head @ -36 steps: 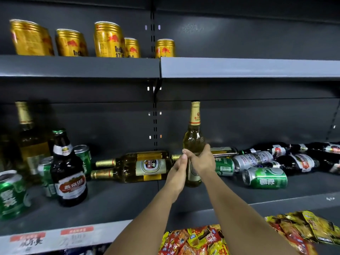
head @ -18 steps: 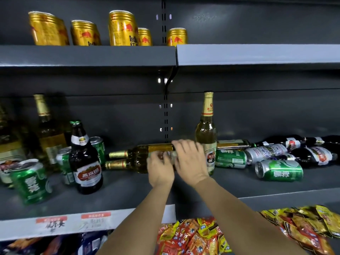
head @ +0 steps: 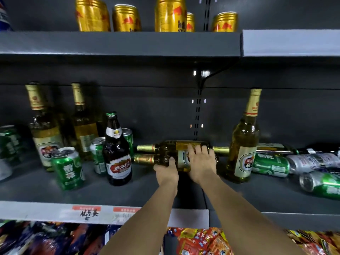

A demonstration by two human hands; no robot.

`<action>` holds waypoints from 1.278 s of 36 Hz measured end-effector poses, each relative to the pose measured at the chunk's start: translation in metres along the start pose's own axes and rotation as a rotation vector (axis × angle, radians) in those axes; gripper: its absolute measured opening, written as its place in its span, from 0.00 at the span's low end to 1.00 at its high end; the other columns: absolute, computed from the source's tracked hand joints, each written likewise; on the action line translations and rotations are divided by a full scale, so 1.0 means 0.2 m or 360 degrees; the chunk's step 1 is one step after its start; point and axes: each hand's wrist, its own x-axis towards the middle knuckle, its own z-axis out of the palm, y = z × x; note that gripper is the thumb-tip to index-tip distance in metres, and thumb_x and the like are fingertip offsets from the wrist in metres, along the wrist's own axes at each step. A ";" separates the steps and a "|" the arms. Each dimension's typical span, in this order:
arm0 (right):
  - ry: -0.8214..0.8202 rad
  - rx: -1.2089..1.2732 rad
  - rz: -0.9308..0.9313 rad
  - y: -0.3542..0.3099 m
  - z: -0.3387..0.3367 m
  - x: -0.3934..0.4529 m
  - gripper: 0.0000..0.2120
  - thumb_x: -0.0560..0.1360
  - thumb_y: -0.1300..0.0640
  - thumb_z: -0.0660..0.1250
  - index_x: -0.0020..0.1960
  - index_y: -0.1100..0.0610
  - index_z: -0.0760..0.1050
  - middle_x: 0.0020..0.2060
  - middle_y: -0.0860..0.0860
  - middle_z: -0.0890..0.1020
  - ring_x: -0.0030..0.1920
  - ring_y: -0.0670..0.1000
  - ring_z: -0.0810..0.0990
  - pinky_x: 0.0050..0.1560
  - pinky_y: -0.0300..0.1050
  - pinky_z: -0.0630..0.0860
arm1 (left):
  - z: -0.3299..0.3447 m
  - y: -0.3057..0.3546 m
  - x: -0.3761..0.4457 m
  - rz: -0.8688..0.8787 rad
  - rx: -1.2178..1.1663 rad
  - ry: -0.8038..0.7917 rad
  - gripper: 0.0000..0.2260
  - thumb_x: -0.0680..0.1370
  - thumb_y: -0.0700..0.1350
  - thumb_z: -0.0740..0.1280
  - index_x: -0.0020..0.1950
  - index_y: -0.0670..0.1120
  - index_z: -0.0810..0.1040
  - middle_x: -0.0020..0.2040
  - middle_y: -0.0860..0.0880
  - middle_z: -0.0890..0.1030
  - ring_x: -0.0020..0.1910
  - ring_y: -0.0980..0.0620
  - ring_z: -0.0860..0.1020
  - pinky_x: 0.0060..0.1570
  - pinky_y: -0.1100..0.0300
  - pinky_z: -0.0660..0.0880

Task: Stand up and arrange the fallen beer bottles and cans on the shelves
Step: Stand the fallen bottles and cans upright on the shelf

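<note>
Dark shelf (head: 128,197), and we've got both hands on the front fallen bottle (head: 163,160): left hand (head: 166,173) grips its shoulder, right hand (head: 201,162) wraps the label. Next it probably needs tipping upright, clear of the bottle behind (head: 176,146).

Dark grey metal shelving (head: 119,43), slotted upright (head: 197,115), dim light, snack packs (head: 198,240) below

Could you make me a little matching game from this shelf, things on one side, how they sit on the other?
Things:
1. dark brown bottle
2. front lying gold bottle
3. gold cans
4. green can at far right

States:
A. on the top shelf
B. lying on its side, untouched
C. standing upright on the middle shelf
D. lying down, held by the left hand and the right hand

Pairs: 1-C, 2-D, 3-A, 4-B
</note>
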 end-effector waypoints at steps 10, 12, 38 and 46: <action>-0.0078 0.0214 0.0061 0.00 0.01 0.00 0.36 0.70 0.48 0.71 0.72 0.53 0.58 0.66 0.55 0.69 0.67 0.57 0.68 0.67 0.52 0.63 | 0.00 -0.01 0.05 0.0071 0.0143 -0.0048 0.27 0.78 0.57 0.65 0.71 0.44 0.68 0.62 0.43 0.78 0.60 0.41 0.76 0.63 0.49 0.73; -0.0096 0.0267 0.0077 -0.01 -0.01 -0.01 0.34 0.71 0.48 0.71 0.71 0.53 0.60 0.66 0.54 0.70 0.66 0.57 0.70 0.66 0.52 0.65 | 0.00 0.01 0.04 0.0099 0.0168 -0.0011 0.26 0.78 0.56 0.65 0.71 0.44 0.68 0.62 0.44 0.77 0.61 0.42 0.75 0.61 0.54 0.70; -0.0111 0.2260 0.0424 -0.25 -0.06 0.11 0.11 0.75 0.52 0.69 0.56 0.47 0.74 0.50 0.48 0.81 0.52 0.51 0.79 0.57 0.53 0.78 | -0.10 0.29 0.11 0.0934 0.0540 -0.0089 0.27 0.68 0.52 0.78 0.64 0.55 0.72 0.48 0.58 0.80 0.49 0.55 0.79 0.49 0.58 0.76; -0.0104 0.1992 0.0280 -0.35 -0.09 0.19 0.17 0.77 0.51 0.67 0.63 0.53 0.70 0.54 0.51 0.80 0.55 0.53 0.79 0.55 0.48 0.76 | -0.15 0.31 0.21 0.0879 0.0462 0.0103 0.27 0.68 0.52 0.78 0.64 0.53 0.73 0.52 0.53 0.81 0.52 0.51 0.79 0.51 0.56 0.76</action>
